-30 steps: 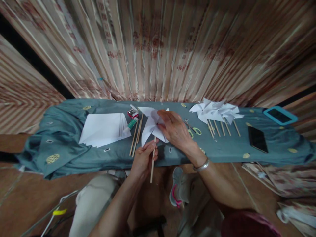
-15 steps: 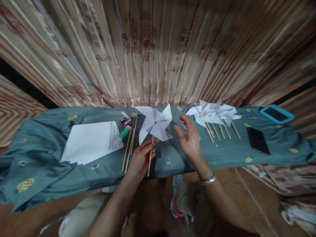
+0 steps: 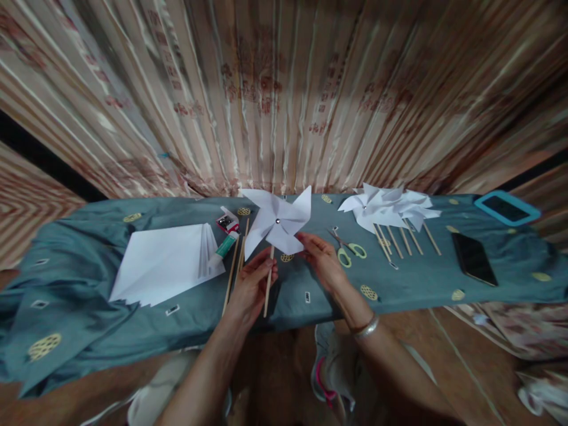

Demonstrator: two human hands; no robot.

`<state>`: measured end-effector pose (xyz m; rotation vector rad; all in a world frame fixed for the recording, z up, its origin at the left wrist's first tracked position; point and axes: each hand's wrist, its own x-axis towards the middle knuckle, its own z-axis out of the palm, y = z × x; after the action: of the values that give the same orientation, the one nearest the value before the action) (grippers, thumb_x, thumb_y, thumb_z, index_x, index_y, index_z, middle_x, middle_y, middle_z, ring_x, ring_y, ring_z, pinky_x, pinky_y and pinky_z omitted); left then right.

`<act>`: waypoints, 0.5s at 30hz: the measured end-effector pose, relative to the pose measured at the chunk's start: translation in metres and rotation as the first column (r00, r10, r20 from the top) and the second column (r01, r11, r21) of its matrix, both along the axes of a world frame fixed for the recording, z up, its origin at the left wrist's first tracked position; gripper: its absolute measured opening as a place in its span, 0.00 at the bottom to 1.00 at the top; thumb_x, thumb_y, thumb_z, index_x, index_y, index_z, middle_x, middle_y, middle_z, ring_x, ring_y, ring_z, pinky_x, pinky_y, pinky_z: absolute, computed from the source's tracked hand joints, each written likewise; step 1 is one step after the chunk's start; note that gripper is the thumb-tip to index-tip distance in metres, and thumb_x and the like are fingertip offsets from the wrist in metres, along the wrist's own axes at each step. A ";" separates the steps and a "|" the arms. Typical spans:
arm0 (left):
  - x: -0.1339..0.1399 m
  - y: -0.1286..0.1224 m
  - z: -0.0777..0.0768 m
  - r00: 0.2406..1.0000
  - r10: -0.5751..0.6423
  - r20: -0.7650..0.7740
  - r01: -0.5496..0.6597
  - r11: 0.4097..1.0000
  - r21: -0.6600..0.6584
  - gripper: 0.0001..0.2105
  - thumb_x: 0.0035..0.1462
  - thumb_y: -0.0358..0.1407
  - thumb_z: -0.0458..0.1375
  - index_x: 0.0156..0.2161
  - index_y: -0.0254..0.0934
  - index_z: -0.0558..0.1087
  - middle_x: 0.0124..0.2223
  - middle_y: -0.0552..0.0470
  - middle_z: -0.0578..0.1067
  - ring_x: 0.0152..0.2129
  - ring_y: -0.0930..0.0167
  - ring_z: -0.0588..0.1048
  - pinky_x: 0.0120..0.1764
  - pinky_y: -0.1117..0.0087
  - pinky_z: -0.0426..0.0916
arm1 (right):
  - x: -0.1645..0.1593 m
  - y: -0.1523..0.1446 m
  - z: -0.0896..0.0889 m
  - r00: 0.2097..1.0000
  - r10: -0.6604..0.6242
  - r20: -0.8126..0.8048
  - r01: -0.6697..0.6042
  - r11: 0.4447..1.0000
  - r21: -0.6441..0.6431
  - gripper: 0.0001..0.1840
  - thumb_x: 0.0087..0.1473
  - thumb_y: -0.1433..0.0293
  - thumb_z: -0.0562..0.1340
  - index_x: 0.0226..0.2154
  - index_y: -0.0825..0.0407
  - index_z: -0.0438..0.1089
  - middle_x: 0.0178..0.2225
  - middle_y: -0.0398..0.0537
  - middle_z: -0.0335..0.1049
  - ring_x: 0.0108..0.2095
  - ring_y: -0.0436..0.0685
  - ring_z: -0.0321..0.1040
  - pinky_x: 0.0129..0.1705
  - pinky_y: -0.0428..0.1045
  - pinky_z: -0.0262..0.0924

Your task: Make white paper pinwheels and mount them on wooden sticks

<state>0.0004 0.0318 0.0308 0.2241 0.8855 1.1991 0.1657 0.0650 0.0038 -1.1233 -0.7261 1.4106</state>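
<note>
A white paper pinwheel [image 3: 278,228] on a wooden stick faces up over the cloth, a round metallic pin head at its centre. My left hand [image 3: 255,284] is closed round the stick just below the paper blades. At the pinwheel's lower right blade, my right hand [image 3: 323,259] has its fingertips closed on the paper's edge. Scissors [image 3: 351,253] with pale green handles lie on the cloth just right of that hand. Loose wooden sticks [image 3: 231,275] lie beside my left hand, partly hidden by it.
A stack of white paper [image 3: 160,260] lies left on the green cloth [image 3: 89,331], with a glue stick [image 3: 225,247] and a small red box [image 3: 228,222] near it. Several finished pinwheels [image 3: 386,207] lie right, before a black phone [image 3: 474,258] and a blue-framed device [image 3: 507,208].
My right hand has moved left and down to the pinwheel's lower right blade, uncovering the scissors. My left hand still holds the stick. The camera view has shifted slightly.
</note>
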 end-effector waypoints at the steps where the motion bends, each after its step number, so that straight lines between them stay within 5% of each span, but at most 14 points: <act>1: 0.000 0.001 0.000 1.000 0.003 0.003 -0.003 1.000 -0.001 0.13 0.40 0.21 0.69 0.34 0.33 0.79 0.25 0.54 0.78 0.19 0.79 0.74 0.24 0.82 0.71 | -0.001 -0.001 -0.001 0.999 0.038 -0.040 -0.039 0.999 -0.032 0.13 0.44 0.62 0.71 0.34 0.50 0.77 0.36 0.46 0.80 0.34 0.54 0.74 0.37 0.48 0.69; 9: -0.004 0.006 -0.004 0.999 0.039 0.016 -0.040 0.999 0.014 0.15 0.38 0.23 0.70 0.36 0.34 0.79 0.26 0.53 0.79 0.21 0.78 0.76 0.27 0.81 0.71 | -0.003 0.000 -0.004 0.928 0.180 -0.326 -0.245 0.955 -0.168 0.04 0.51 0.76 0.64 0.31 0.53 0.75 0.32 0.50 0.80 0.33 0.53 0.77 0.37 0.48 0.71; 12: -0.006 0.009 -0.004 0.998 0.062 -0.001 -0.062 0.998 0.018 0.16 0.36 0.24 0.71 0.35 0.34 0.80 0.27 0.54 0.80 0.23 0.78 0.76 0.29 0.80 0.70 | -0.008 -0.005 0.000 0.923 0.301 -0.240 -0.341 0.928 -0.146 0.04 0.50 0.71 0.67 0.32 0.53 0.75 0.34 0.49 0.80 0.34 0.52 0.77 0.38 0.46 0.69; 15: -0.008 0.011 -0.003 0.996 0.084 -0.007 -0.084 0.996 0.027 0.17 0.33 0.25 0.72 0.34 0.35 0.80 0.27 0.54 0.80 0.24 0.78 0.75 0.28 0.80 0.67 | -0.018 -0.015 0.005 0.866 0.500 0.011 -0.495 0.861 -0.117 0.12 0.46 0.64 0.71 0.32 0.54 0.76 0.31 0.46 0.79 0.32 0.50 0.74 0.36 0.45 0.66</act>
<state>-0.0075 0.0433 0.0274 0.2150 0.8933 1.2899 0.1481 0.0502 0.0087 -1.0949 -1.0306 1.8872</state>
